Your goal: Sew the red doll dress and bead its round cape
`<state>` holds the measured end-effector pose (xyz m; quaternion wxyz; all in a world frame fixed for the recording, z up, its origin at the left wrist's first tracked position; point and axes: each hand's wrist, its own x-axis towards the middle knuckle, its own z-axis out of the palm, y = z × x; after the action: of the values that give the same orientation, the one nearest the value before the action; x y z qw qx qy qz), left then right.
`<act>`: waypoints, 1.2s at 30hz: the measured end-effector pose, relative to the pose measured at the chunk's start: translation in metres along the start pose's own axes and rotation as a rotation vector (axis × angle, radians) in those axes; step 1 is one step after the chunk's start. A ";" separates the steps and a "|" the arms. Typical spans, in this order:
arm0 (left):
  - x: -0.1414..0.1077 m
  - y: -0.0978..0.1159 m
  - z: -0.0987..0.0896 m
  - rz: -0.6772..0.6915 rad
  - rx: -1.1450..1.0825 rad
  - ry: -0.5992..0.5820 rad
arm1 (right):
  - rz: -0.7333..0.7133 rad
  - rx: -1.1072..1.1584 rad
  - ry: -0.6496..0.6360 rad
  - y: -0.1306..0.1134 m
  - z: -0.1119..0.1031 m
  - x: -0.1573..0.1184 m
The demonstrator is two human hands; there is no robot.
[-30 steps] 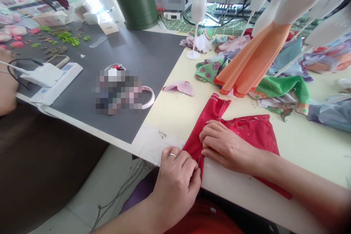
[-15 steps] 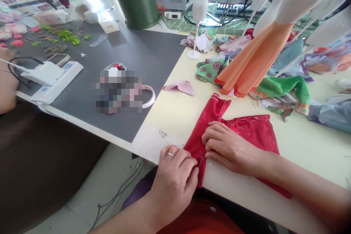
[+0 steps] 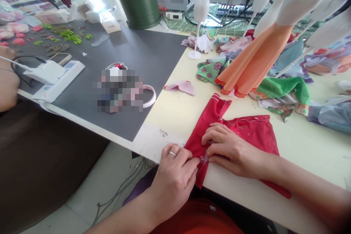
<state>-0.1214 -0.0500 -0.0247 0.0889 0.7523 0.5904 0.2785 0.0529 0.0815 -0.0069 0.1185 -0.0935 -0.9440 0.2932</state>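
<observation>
A small red garment (image 3: 257, 131) lies at the front edge of the table, with part of it hanging over. White trim runs across the tip of its narrow strip. My left hand (image 3: 177, 172), a ring on one finger, pinches the lower part of that strip at the edge. Just right of it, my right hand (image 3: 230, 150) presses on the garment with curled fingers, gripping the fabric by a seam. Pale threads or lining show at the seam between both hands. The fingertips partly cover the cloth.
Doll-like white mannequins on stands, one wearing an orange skirt (image 3: 255, 62), rise at the right. Fabric pieces such as a green cloth (image 3: 285, 91) lie around them. A pink scrap (image 3: 181, 87), a tape roll (image 3: 149, 97) and a power strip (image 3: 60, 80) lie leftward. Another person's arm (image 3: 8, 84) rests far left.
The seam between my hands has opened slightly, showing more pale lining or thread. My right fingers have shifted a little on the red cloth.
</observation>
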 end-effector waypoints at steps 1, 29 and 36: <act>0.000 0.000 0.000 0.009 0.008 -0.005 | 0.000 0.001 0.007 -0.001 0.000 0.001; 0.001 0.000 -0.003 -0.029 -0.081 -0.035 | -0.009 -0.206 -0.039 -0.003 0.004 0.018; -0.001 -0.002 -0.002 0.007 -0.033 -0.044 | 0.042 -0.225 -0.054 -0.004 0.006 0.018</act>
<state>-0.1244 -0.0505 -0.0247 0.1132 0.7588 0.5810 0.2717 0.0334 0.0794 -0.0059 0.0758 -0.1181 -0.9716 0.1905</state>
